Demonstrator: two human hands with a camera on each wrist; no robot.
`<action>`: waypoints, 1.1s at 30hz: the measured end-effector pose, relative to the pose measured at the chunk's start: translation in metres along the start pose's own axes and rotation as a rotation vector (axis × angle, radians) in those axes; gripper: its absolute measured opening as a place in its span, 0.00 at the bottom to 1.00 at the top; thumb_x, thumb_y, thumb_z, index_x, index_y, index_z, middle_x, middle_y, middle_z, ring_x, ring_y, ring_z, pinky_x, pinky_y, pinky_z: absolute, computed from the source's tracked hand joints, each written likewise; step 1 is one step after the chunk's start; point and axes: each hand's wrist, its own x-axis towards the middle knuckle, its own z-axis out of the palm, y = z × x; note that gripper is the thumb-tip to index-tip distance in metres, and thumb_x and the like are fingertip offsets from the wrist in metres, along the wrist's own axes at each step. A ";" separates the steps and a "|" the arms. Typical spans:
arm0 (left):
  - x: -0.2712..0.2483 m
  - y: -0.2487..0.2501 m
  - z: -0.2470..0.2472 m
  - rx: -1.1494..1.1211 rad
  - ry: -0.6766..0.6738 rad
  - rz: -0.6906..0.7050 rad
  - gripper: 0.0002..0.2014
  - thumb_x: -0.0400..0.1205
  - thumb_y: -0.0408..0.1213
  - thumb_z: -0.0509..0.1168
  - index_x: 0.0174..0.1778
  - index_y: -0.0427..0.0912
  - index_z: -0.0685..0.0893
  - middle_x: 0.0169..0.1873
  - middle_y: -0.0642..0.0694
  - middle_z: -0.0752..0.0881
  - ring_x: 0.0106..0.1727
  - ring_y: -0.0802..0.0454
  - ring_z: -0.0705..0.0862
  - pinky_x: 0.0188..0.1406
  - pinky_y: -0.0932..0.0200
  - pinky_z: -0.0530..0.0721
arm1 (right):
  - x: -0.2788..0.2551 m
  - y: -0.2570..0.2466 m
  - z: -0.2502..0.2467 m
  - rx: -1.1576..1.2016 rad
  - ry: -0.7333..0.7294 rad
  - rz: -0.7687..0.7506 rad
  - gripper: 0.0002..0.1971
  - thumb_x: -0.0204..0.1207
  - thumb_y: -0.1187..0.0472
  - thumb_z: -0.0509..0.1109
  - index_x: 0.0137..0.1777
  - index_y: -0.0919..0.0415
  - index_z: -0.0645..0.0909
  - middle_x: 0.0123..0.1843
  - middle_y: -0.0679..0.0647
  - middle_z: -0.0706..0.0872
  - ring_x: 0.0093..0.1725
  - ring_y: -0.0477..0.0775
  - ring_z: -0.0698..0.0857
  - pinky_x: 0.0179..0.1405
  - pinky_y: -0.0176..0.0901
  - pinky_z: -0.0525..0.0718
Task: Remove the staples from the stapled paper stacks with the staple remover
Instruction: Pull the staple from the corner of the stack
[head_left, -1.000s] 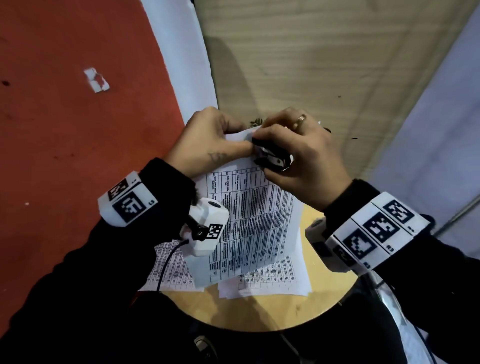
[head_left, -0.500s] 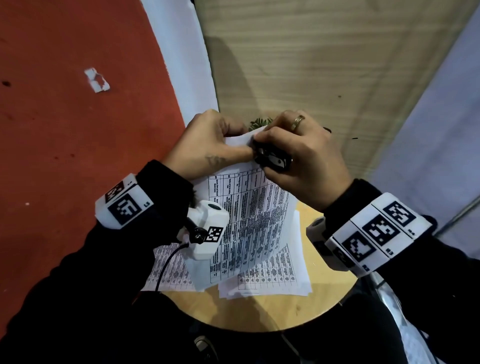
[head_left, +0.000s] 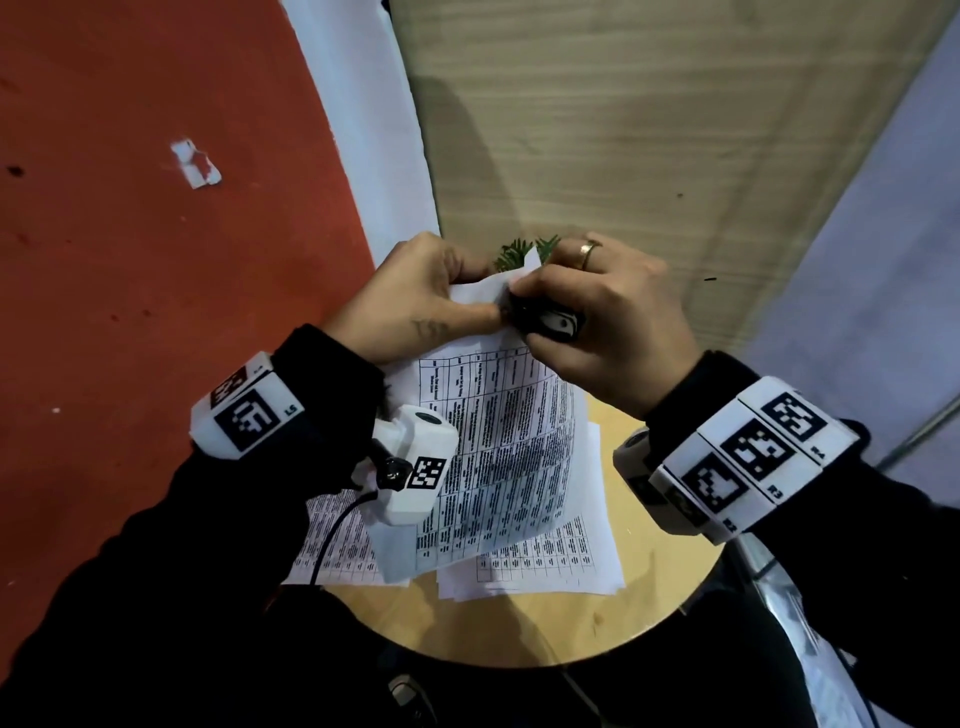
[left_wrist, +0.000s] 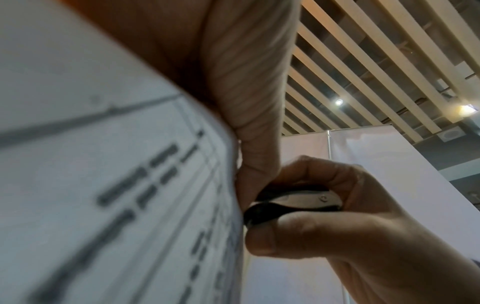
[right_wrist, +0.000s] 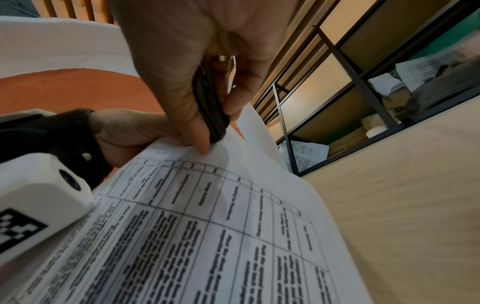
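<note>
The left hand (head_left: 415, 301) was pinching the top corner of the stapled paper stack (head_left: 498, 452), lifted off the round table (head_left: 649, 613), probably to steady it, while the right hand (head_left: 613, 317) squeezed the staple remover (head_left: 545, 319) against that corner.

The head camera looks steeply down from above onto both hands and a round table (head_left: 545, 631). The left wrist camera sits very close under a paper stack (left_wrist: 116, 185), facing up toward a slatted ceiling (left_wrist: 376, 61). The right wrist camera, equally close, looks along the right hand (right_wrist: 197, 67) toward shelves (right_wrist: 337, 98). All three views share the stack's top corner, where the staple remover (head_left: 550, 322) meets it.
</note>
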 end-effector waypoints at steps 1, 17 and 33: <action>0.000 0.000 0.000 -0.001 0.011 -0.003 0.11 0.68 0.44 0.70 0.40 0.41 0.89 0.34 0.43 0.84 0.39 0.58 0.78 0.41 0.55 0.76 | 0.000 0.000 0.000 0.002 0.000 0.009 0.12 0.58 0.66 0.75 0.43 0.65 0.87 0.38 0.61 0.85 0.37 0.66 0.84 0.33 0.52 0.85; 0.000 -0.010 -0.001 -0.037 0.143 -0.047 0.21 0.70 0.46 0.73 0.34 0.27 0.83 0.29 0.43 0.75 0.30 0.55 0.72 0.29 0.59 0.64 | -0.008 0.010 0.003 0.796 0.017 0.852 0.06 0.84 0.53 0.59 0.54 0.53 0.75 0.50 0.59 0.78 0.30 0.33 0.81 0.18 0.23 0.71; 0.003 -0.010 0.003 -0.041 0.153 -0.052 0.13 0.71 0.45 0.70 0.32 0.37 0.85 0.28 0.43 0.77 0.31 0.55 0.72 0.33 0.57 0.66 | 0.007 -0.006 0.025 0.500 0.258 0.575 0.23 0.60 0.59 0.77 0.52 0.50 0.69 0.51 0.51 0.77 0.50 0.63 0.85 0.54 0.57 0.81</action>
